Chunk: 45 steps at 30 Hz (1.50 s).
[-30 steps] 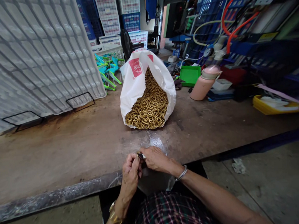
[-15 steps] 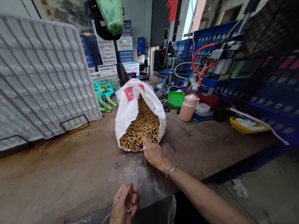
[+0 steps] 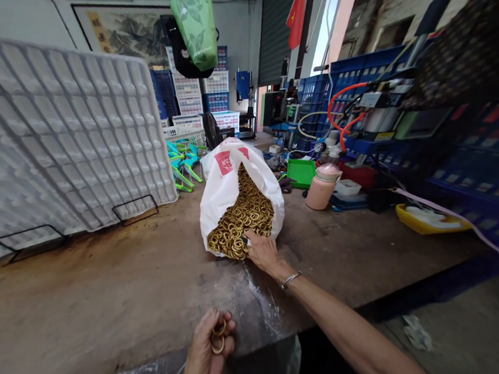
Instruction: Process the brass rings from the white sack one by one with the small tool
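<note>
A white plastic bag [image 3: 216, 196] with red print lies on its side on the workbench, its mouth facing me. Brass-coloured metal rings [image 3: 251, 207] fill the opening and spread to its lower lip. At the front right of this heap, my right hand [image 3: 263, 252] has its fingers bent down onto the rings; the fingertips are partly hidden. A small dark and white piece shows at its fingers. Near the bench's front edge, my left hand [image 3: 212, 342] is curled around a few rings, with two of them [image 3: 218, 344] showing between thumb and fingers.
White moulded plastic trays [image 3: 85, 136] stand upright at left on black wire stands. Right of the bag are a green tray [image 3: 301, 173], a pink bottle [image 3: 320, 190] and a yellow tray [image 3: 429, 222]. A machine with orange hoses [image 3: 334, 108] stands behind them. Bright clothes hangers [image 3: 182, 163] lie at back left.
My right hand's fingers have bent further onto the rings from a pointing pose. My left hand has turned slightly, showing more of its rings. The whole view has shifted a little.
</note>
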### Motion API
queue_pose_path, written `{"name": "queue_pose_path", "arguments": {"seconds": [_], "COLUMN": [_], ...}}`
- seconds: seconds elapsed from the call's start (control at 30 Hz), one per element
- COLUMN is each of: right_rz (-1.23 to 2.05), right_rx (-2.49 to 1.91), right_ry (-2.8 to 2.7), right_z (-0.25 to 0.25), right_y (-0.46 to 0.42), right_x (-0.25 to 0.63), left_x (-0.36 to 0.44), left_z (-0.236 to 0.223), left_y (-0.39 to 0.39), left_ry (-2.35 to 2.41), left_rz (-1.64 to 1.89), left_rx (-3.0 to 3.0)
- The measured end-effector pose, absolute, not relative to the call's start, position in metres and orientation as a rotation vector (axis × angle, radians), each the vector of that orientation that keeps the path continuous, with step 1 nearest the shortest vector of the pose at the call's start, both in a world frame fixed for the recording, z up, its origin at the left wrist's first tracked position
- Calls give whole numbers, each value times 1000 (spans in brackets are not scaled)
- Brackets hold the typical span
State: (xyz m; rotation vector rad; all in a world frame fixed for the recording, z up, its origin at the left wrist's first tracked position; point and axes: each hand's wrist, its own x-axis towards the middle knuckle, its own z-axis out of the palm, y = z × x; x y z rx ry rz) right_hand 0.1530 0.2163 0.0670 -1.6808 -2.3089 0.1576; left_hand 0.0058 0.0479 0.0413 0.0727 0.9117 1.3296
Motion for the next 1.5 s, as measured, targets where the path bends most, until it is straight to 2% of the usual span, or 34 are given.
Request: {"name": "queue_pose_path", "arguments": {"seconds": [0.17,0.3,0.43,0.6,0.97,1.23,1.5], "right_rz": [377,730,1029,1258,1304,1239,1327], "right_rx": [-1415,-1223,-1121,-1123,-1243,-1249,-1211], "right_ry": [-2212,-2116,-2029,-1904,-1891,-1923,-1915], "right_z": [49,37,34,39,49,41,47], "right_y": [189,160,138,128,127,128,127], "right_x": [157,150,140,130,119,119,120], "left_x": [6,8,10,12,18,13,8], "left_z": [46,52,52,45,48,48,45], "left_y": [52,57,62,64,61,62,60], "left_ry": [936,998,1188,1351,1501,1445,1339], "left_rz": [1302,1341,1436,1375,1332,1187,1176], "left_rx": [107,286,392,577,731,793,794]}}
